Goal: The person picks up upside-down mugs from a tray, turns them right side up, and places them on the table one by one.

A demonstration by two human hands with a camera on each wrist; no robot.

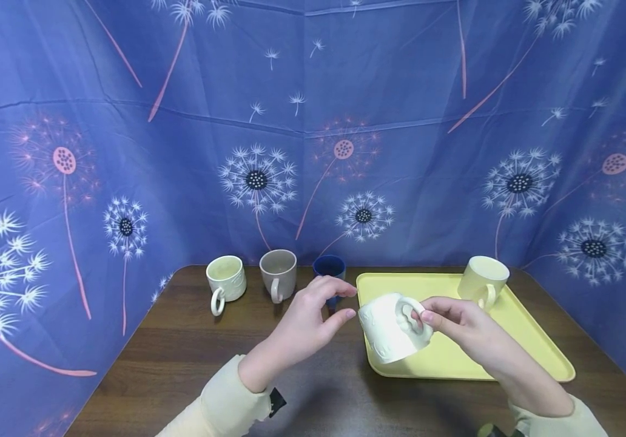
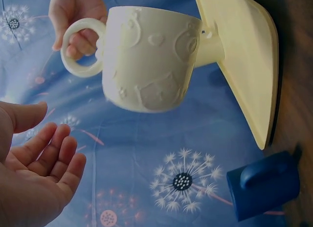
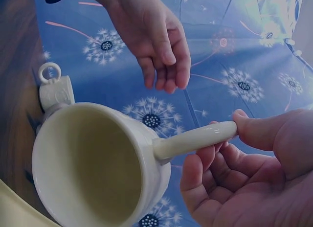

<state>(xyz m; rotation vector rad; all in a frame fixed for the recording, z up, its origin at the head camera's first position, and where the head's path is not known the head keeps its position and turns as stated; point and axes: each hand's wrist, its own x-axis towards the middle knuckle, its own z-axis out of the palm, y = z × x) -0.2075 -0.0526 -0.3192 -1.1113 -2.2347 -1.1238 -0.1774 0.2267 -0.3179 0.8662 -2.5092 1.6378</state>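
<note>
A white mug (image 1: 392, 331) with raised decoration is held tilted above the left part of the yellow tray (image 1: 457, 358). My right hand (image 1: 468, 331) pinches its handle between thumb and fingers; the right wrist view shows the mug's bare inside (image 3: 90, 168). To the left of the mug is my left hand (image 1: 307, 315), its fingers loosely bent and apart from it, holding nothing. In the left wrist view, embossed shapes show on the mug's side (image 2: 151, 60), and the left palm (image 2: 39, 183) is turned up below it.
At the tray's back right stands a cream mug (image 1: 484, 280). Along the table's back edge are a white mug (image 1: 227, 278), a grey-brown mug (image 1: 279, 273) and a dark blue mug (image 1: 329, 266), partly behind my left hand. A blue dandelion-print cloth (image 1: 427, 200) hangs behind the table.
</note>
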